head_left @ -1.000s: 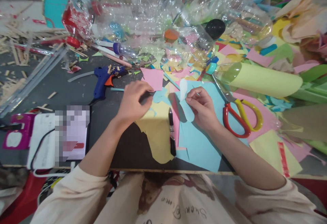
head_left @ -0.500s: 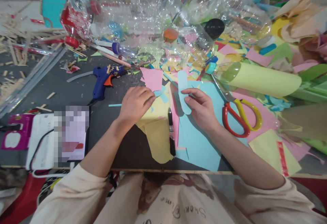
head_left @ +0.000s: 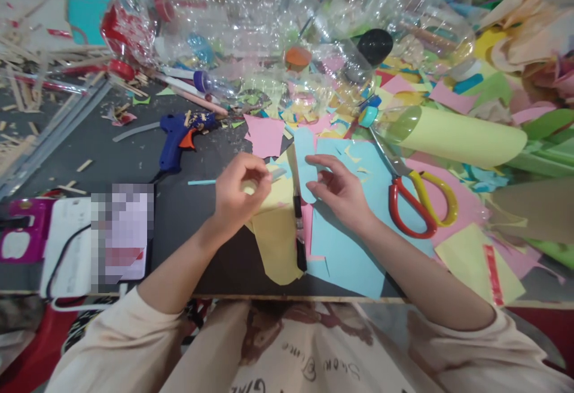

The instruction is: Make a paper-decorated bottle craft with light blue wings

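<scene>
Dark gray desk [head_left: 228,267] fills most of the frame, and it is very messy. Clear plastic bottles [head_left: 251,22] make a big shiny pile along the top, too tangled to count. One big blue sheet [head_left: 350,249] lies right of the middle, and one roll of pale green paper [head_left: 470,136] lies at the right. One pair of scissors [head_left: 397,186] is left of the right edge, under that roll. One blue glue gun [head_left: 173,136] rests left of the middle, and one phone [head_left: 134,231] is at the lower left.

Two hands are in the middle. The right hand [head_left: 341,189] has its grip pinched on one blue strip [head_left: 307,165] with round ends, just above the pen. The left hand [head_left: 242,186] has finger and thumb close together by one small gray bit [head_left: 278,173]; I can't tell if they hold it. One black pen [head_left: 299,225] lies between the arms.

The strip could slip, because only fingertips hold its edge. Squeezing hard could bend it. A bumped pen could roll.
</scene>
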The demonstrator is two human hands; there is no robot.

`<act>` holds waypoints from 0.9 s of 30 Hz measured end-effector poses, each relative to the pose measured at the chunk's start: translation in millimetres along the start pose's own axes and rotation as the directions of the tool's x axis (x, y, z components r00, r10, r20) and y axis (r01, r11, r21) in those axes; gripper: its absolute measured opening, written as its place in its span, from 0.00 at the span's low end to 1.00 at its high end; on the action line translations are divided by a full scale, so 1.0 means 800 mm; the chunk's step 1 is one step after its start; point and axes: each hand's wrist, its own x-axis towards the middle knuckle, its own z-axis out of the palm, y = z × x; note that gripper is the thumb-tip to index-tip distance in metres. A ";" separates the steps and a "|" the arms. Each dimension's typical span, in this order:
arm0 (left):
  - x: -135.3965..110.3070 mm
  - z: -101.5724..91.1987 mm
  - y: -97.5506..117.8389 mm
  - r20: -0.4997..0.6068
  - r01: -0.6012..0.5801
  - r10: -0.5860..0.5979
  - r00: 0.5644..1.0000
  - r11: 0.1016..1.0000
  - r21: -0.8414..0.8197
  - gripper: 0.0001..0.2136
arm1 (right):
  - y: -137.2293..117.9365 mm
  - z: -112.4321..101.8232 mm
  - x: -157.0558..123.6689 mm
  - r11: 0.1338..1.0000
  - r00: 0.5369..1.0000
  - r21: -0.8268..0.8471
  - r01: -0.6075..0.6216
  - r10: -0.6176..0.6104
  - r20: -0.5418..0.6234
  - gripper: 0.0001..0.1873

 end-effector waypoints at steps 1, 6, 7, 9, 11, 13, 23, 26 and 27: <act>-0.002 0.000 0.006 0.031 -0.110 0.109 0.994 0.993 0.030 0.04 | 0.000 0.002 -0.002 1.000 1.000 0.020 -0.003 0.002 0.026 0.18; -0.014 -0.003 0.018 0.241 -0.352 0.334 0.911 0.935 0.035 0.08 | -0.006 0.010 -0.010 0.987 0.994 0.149 -0.055 0.040 0.104 0.20; -0.016 -0.002 0.017 0.285 -0.353 0.328 0.901 0.935 0.040 0.08 | -0.008 0.010 -0.010 0.985 0.994 0.160 -0.069 0.053 0.100 0.19; -0.018 0.000 0.015 0.360 -0.358 0.304 0.882 0.929 0.091 0.08 | -0.012 0.009 -0.010 0.977 0.993 0.184 -0.104 0.090 0.081 0.15; -0.018 0.002 0.013 0.408 -0.376 0.287 0.867 0.913 0.157 0.08 | -0.013 0.008 -0.009 0.969 0.990 0.209 -0.133 0.119 0.076 0.14; -0.018 0.003 0.012 0.433 -0.378 0.277 0.858 0.911 0.166 0.08 | -0.013 0.007 -0.008 0.966 0.990 0.222 -0.131 0.116 0.079 0.16; -0.013 0.010 0.022 0.353 0.275 -0.187 0.917 0.936 -0.220 0.06 | -0.007 0.013 -0.010 0.991 0.998 0.129 -0.015 0.006 0.070 0.19; -0.008 0.015 0.020 0.461 0.595 -0.433 0.774 0.746 -0.298 0.14 | -0.009 0.014 -0.011 0.997 0.991 0.066 0.049 -0.056 0.120 0.17; -0.007 0.016 0.019 0.475 0.642 -0.469 0.745 0.699 -0.316 0.16 | -0.010 0.014 -0.011 0.996 0.987 0.055 0.073 -0.080 0.136 0.17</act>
